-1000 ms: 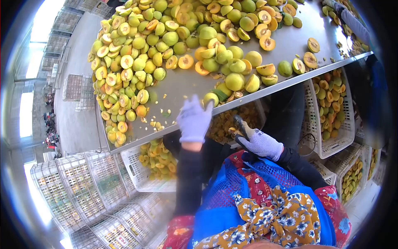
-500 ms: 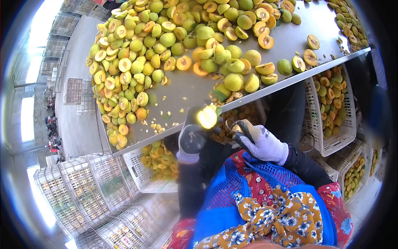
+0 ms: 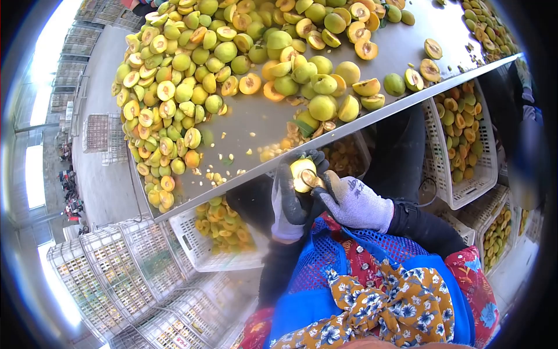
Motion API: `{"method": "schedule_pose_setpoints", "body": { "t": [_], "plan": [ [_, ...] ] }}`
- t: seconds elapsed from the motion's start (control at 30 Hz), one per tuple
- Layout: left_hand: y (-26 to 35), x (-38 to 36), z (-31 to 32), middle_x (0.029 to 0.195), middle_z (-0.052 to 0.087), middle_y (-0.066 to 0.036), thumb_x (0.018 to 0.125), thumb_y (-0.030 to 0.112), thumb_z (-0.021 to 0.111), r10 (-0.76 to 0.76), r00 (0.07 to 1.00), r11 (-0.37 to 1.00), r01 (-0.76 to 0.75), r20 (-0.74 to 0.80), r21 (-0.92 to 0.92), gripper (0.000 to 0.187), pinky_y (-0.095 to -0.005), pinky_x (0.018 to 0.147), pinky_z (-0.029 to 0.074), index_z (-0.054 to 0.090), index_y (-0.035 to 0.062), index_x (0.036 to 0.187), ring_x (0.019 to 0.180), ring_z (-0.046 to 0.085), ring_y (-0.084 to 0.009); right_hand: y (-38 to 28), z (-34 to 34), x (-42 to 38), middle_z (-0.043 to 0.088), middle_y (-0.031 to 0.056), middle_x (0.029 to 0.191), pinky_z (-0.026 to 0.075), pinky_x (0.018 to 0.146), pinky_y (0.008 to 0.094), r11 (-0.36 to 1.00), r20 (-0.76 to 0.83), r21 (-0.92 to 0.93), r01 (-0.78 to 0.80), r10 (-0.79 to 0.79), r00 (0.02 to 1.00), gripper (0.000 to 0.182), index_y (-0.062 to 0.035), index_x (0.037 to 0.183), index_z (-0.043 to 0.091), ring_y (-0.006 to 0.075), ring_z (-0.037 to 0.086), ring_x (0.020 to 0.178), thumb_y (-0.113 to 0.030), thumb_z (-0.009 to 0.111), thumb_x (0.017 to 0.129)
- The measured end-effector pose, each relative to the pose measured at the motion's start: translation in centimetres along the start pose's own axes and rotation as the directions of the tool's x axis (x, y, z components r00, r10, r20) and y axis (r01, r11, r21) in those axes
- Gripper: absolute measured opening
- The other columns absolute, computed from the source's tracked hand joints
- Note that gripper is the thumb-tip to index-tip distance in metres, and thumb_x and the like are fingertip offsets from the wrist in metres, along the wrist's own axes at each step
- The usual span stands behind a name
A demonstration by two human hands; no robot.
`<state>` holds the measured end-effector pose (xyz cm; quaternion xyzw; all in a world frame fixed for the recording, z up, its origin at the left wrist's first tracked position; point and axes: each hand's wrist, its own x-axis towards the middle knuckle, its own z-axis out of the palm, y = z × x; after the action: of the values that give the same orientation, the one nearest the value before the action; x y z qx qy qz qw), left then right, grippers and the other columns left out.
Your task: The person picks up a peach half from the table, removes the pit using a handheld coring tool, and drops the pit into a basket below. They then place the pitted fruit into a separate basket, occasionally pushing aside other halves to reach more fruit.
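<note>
My left hand (image 3: pixel 286 200), in a grey glove with a dark coated palm, holds a halved yellow-green stone fruit (image 3: pixel 300 171) with its cut face up. My right hand (image 3: pixel 361 200), gloved the same way, is closed round the short handle of a pitting tool (image 3: pixel 314 181). The tool's metal loop rests against the cut face of the fruit half. Both hands are in front of my body, just below the edge of a metal table (image 3: pixel 256 119). Many whole and halved fruits (image 3: pixel 186 93) are heaped on that table.
White plastic crates of fruit stand under the table, one at the left (image 3: pixel 192 247) and one at the right (image 3: pixel 447 192). Stacked crates (image 3: pixel 116 273) fill the lower left. Loose pits (image 3: pixel 218 177) lie near the table edge. At the far right another person's sleeve (image 3: pixel 527 107) shows.
My left hand has come back from the table edge toward my body with the fruit half, meeting the right hand. The tool's loop, apart from the fruit before, is now at its cut face.
</note>
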<state>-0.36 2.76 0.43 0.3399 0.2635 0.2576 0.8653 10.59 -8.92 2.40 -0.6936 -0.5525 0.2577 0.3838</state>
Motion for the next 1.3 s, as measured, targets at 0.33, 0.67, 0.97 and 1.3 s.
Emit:
{"method": "schedule_pose_setpoints", "body": {
  "t": [0.33,0.67,0.97,1.3],
  "plan": [
    [-1.8,-0.7,0.5,0.118,0.057,-0.019,0.105,0.038,0.045,0.324,0.946,0.902,-0.303,-0.019,0.307,0.04,-0.0504,0.102,0.049,0.048,0.0013,0.121,0.115,0.058,-0.0316,1.9,4.4,-0.5,0.061,0.0125,0.072,0.046,0.049,0.0354,0.869,0.045,0.473,-0.147,0.143,0.989,0.031,-0.0013,0.1,0.057,0.021,0.062,0.061,-0.031,0.049,0.103],
    [-0.5,-0.4,-0.3,0.122,0.062,-0.021,0.099,0.027,0.059,0.024,1.0,0.92,-0.015,-0.016,0.393,0.036,-0.0435,0.093,0.054,0.052,-0.0018,0.119,0.107,0.066,-0.0304,1.4,2.0,-0.5,0.06,0.0273,0.074,0.049,0.058,0.053,0.934,0.067,0.336,-0.118,0.101,0.993,0.029,0.0032,0.104,0.054,0.0466,0.059,0.062,-0.025,0.05,0.101],
    [-1.3,-1.0,1.4,0.103,0.065,-0.018,0.106,0.041,0.039,0.088,0.987,0.923,-0.029,-0.136,0.384,0.044,-0.0439,0.087,0.058,0.053,-0.0007,0.111,0.094,0.068,-0.0299,-0.5,1.2,-1.2,0.059,0.0232,0.061,0.048,0.052,0.0487,0.97,0.073,0.118,-0.214,0.207,0.976,0.034,0.0069,0.099,0.049,0.0394,0.063,0.057,-0.027,0.052,0.099],
    [-1.9,-1.6,1.4,0.101,0.066,-0.021,0.105,0.039,0.044,0.176,0.974,0.933,-0.119,-0.143,0.341,0.045,-0.0448,0.082,0.059,0.056,-0.003,0.113,0.091,0.07,-0.0329,0.6,1.3,-1.1,0.054,0.0086,0.061,0.042,0.041,0.0341,0.66,0.185,0.716,-0.226,0.132,0.974,0.033,-0.0039,0.094,0.054,0.021,0.05,0.042,-0.035,0.05,0.103]
  ]
}}
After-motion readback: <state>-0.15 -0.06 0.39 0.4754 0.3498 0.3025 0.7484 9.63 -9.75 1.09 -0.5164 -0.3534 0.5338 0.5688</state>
